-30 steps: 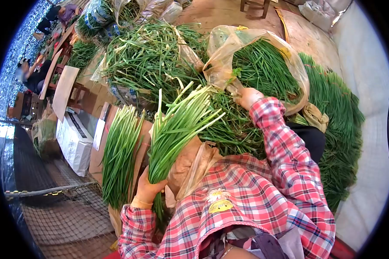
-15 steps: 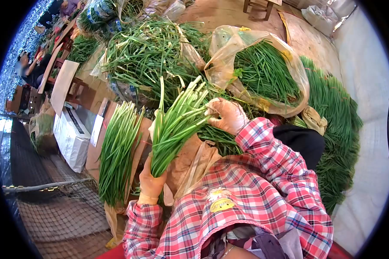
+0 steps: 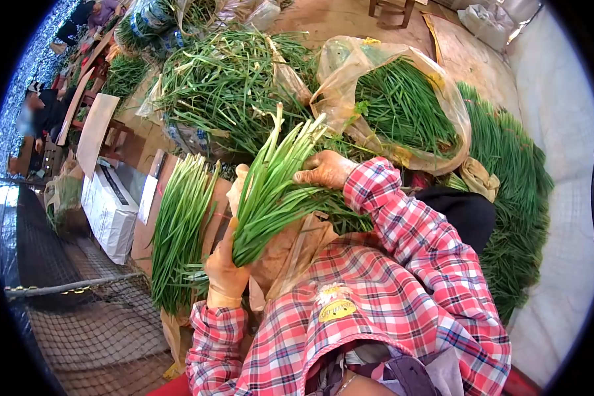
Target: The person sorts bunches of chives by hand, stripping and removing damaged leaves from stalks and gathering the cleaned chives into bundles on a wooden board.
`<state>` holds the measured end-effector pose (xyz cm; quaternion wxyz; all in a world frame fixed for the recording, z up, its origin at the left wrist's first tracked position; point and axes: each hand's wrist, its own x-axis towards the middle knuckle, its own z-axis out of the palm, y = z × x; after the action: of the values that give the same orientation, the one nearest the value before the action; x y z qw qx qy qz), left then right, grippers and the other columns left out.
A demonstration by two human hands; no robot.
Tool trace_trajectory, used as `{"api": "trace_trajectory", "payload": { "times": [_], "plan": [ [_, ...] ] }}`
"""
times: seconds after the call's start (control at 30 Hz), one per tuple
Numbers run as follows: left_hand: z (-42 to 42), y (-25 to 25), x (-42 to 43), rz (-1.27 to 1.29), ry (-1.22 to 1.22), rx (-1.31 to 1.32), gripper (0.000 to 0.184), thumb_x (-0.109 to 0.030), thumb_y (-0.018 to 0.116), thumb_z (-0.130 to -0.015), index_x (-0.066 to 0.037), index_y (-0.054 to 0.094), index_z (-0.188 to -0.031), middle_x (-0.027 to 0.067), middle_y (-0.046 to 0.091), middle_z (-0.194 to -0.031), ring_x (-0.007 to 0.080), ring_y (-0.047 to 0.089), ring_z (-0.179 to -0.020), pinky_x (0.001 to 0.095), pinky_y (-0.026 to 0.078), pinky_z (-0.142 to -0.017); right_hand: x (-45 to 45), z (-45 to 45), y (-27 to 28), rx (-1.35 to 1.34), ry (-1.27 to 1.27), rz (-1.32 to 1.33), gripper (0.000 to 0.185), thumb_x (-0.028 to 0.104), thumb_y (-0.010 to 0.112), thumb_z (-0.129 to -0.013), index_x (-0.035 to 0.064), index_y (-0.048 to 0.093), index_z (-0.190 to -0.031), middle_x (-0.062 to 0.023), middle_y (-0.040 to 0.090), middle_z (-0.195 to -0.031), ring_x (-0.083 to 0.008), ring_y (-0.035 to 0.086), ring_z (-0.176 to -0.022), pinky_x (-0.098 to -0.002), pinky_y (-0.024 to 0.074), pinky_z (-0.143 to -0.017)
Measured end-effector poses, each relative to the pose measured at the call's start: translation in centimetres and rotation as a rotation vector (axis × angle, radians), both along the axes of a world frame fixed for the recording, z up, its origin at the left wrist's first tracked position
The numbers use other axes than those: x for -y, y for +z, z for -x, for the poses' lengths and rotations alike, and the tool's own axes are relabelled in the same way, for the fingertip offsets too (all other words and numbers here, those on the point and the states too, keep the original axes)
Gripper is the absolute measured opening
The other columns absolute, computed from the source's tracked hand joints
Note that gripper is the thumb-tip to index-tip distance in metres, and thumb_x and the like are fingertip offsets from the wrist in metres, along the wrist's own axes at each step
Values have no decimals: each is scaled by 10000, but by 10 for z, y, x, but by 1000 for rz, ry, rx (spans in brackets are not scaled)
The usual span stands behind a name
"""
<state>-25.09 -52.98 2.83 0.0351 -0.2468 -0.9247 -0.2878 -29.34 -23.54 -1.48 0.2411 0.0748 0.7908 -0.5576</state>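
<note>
My left hand [image 3: 228, 269] is wrapped round the lower, leafy end of a bunch of green chives [image 3: 265, 204], whose pale stem ends fan out upward. At the right side of this bunch, my right hand [image 3: 328, 169] has its fingers closed on some of the stems. The exact fingertip contact is partly hidden. Left of the held bunch, a thick row of chives [image 3: 181, 231] lies on a brown board [image 3: 146, 241]. Loose chives also lie below my right hand, near my lap.
A big heap of loose chives [image 3: 224, 92] lies ahead. Beside it, an open clear plastic bag [image 3: 340, 72] holds more. Chives are piled along the right wall [image 3: 567, 198]. A white box [image 3: 109, 218] stands at left, near a net [image 3: 99, 323]. Another person [image 3: 43, 109] sits farther off.
My right hand has moved slightly left and up, closing in on the stems. The held bunch has shifted a little, with its stem ends higher. My left hand still grips its lower end.
</note>
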Motion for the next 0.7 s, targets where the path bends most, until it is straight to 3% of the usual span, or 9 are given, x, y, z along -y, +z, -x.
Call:
{"api": "trace_trajectory", "payload": {
  "times": [0.07, 0.1, 0.2, 0.23, 0.27, 0.33, 0.4, 0.5, 0.7],
  "plan": [
    [6, 6, 2, 12, -12, -46, 674, -55, 687, -656, -146, 465, -1286, 157, 623, -862, 343, 610, -713, 376, 482, -582, 4, 4, 1, 126, -167, 163, 335, 363, 651, -781, 58, 670, -918, -106, 648, -881, -185, 592, -735, -321, 476, -668],
    [7, 8, 5, 26, -27, -78, 689, -60, 685, -646, -157, 460, -1291, 156, 619, -842, 353, 602, -690, 385, 478, -569, -2, 4, -5, 8, -191, 225, 186, 249, 647, -783, 76, 674, -844, -49, 634, -783, -110, 544, -622, -269, 452, -561],
    [11, 10, 25, 123, 11, -104, 673, -56, 668, -659, -179, 464, -1290, 153, 618, -823, 356, 600, -673, 388, 476, -562, -39, 3, -3, 33, -770, 412, 111, 187, 619, -790, 102, 667, -844, 19, 523, -627, -76, 356, -457, -215, 314, -400],
    [8, 18, 26, 182, 57, -81, 644, 16, 662, -678, -131, 480, -1278, 147, 615, -842, 314, 616, -729, 338, 480, -626, -68, -1, -20, -18, -876, 523, 137, 201, 621, -802, 122, 649, -911, 19, 548, -644, -63, 377, -437, -205, 310, -372],
    [11, 13, 33, 139, 56, -139, 676, -26, 627, -669, -212, 459, -1297, 136, 605, -772, 344, 591, -629, 403, 465, -546, -87, -7, -31, -18, -951, 427, 266, 210, 629, -813, 68, 598, -1036, -10, 583, -707, -34, 436, -466, -165, 367, -386],
    [13, 15, 39, 203, 75, -155, 704, -10, 619, -650, -218, 453, -1302, 129, 594, -747, 341, 580, -604, 410, 456, -531, -91, -3, -28, 285, -403, -86, 352, 229, 634, -823, 64, 558, -1125, -14, 583, -693, -47, 467, -485, -177, 377, -405],
    [15, 19, 38, 232, 60, -156, 712, -3, 611, -641, -219, 455, -1301, 129, 593, -742, 343, 577, -600, 409, 453, -525, -71, -9, -10, 81, -317, -117, 396, 301, 670, -793, 54, 582, -1090, -1, 575, -620, -74, 494, -481, -223, 401, -429],
    [17, 16, 31, 247, 27, -159, 720, 8, 594, -629, -219, 458, -1299, 128, 590, -735, 347, 572, -595, 408, 450, -518, -35, 6, 43, 38, -187, -38, 564, 307, 671, -787, 25, 471, -1233, -29, 602, -684, -79, 517, -555, -210, 434, -514],
    [18, 17, 17, 205, -35, -126, 706, 16, 586, -635, -232, 472, -1286, 130, 590, -758, 349, 571, -621, 397, 453, -534, 3, 17, 4, 124, -269, 265, 167, 157, 574, -845, 11, 618, -916, -58, 611, -622, -99, 524, -451, -219, 424, -403]
  ]
}}
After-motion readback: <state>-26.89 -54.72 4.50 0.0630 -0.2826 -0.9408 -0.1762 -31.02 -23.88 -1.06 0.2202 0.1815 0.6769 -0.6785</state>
